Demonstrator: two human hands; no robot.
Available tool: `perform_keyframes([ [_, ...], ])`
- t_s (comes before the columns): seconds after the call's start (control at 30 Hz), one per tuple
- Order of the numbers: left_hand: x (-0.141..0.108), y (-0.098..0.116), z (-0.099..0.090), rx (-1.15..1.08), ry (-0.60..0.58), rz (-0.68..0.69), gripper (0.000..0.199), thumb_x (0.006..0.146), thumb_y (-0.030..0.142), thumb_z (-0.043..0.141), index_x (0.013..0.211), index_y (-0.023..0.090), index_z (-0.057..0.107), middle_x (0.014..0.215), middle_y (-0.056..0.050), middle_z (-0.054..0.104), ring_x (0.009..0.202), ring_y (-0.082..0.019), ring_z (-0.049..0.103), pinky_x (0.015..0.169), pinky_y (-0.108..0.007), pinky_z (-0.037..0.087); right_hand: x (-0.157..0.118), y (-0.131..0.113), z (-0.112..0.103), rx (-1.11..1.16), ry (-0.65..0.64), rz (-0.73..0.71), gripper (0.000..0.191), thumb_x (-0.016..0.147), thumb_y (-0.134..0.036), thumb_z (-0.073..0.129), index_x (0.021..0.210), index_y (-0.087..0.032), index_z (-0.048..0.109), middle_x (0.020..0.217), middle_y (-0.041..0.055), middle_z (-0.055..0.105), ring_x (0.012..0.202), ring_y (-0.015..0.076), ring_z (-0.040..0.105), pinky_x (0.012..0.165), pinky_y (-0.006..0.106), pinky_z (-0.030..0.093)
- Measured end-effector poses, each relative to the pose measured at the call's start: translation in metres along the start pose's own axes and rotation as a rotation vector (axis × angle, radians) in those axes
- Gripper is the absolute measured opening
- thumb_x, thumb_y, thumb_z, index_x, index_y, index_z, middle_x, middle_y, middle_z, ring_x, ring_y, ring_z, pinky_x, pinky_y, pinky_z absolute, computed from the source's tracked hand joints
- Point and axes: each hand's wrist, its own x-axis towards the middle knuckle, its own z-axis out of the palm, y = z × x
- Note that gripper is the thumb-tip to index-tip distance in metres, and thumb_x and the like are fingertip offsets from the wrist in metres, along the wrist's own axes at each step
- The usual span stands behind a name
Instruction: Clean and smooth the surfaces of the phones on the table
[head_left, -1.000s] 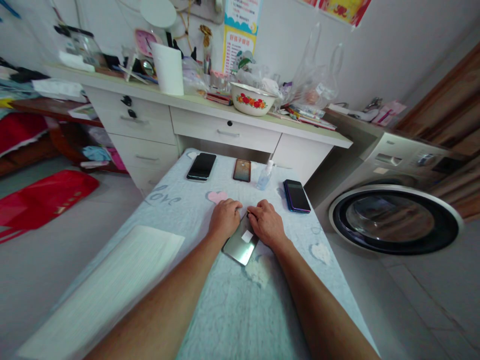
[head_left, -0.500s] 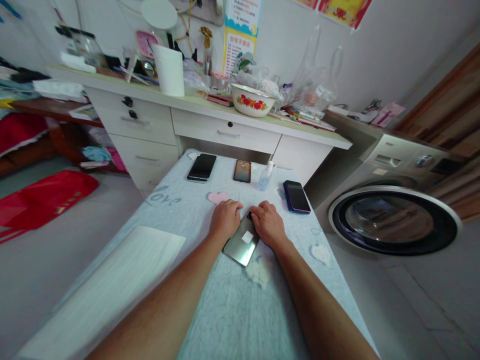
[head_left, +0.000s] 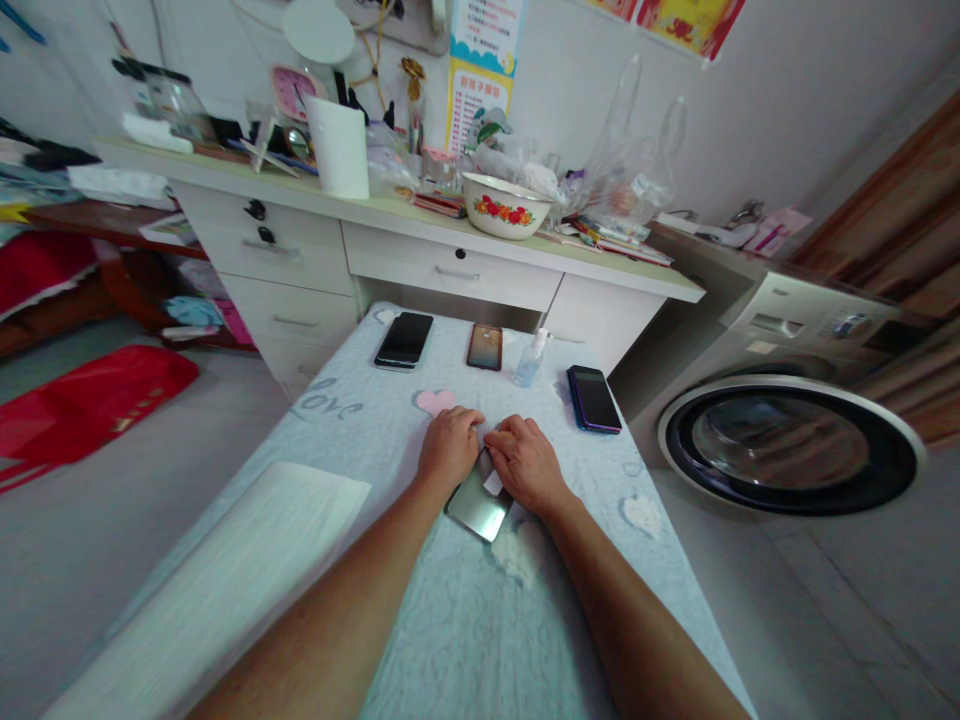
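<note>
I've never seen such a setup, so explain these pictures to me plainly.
There is no machine, only a person's left hand and right hand, both bare. Every picture comes from one camera worn on the head, looking forward and down. Both hands touch a flat silvery slab, perhaps a phone, on a cloth-covered table; how firmly they hold it cannot be told. Beyond them are a black phone, a flat brownish piece, a clear bottle and, to the right, another dark phone.
</note>
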Motion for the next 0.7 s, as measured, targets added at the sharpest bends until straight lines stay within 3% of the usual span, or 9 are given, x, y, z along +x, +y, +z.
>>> perform_keyframes([
  [0.5, -0.003, -0.001, -0.002, -0.018, -0.004, -0.015, 0.027, 0.079, 0.007, 0.048, 0.093, 0.019, 0.067, 0.095, -0.005, 0.069, 0.094, -0.020, 0.060, 0.090, -0.033, 0.047, 0.005, 0.013, 0.005, -0.047, 0.033, 0.191, 0.028, 0.097, -0.032, 0.042, 0.111, -0.026, 0.066, 0.099, 0.0072, 0.053, 0.093, 0.0206, 0.046, 0.086, 0.031, 0.033],
  [0.7, -0.003, -0.001, -0.002, -0.031, 0.000, -0.014, 0.026, 0.079, 0.007, 0.048, 0.093, 0.018, 0.067, 0.095, -0.005, 0.069, 0.094, -0.020, 0.060, 0.089, -0.033, 0.047, -0.001, 0.018, 0.002, -0.020, 0.041, 0.203, 0.030, 0.098, -0.030, 0.039, 0.110, -0.024, 0.065, 0.100, 0.0071, 0.054, 0.090, 0.0193, 0.046, 0.085, 0.030, 0.034],
])
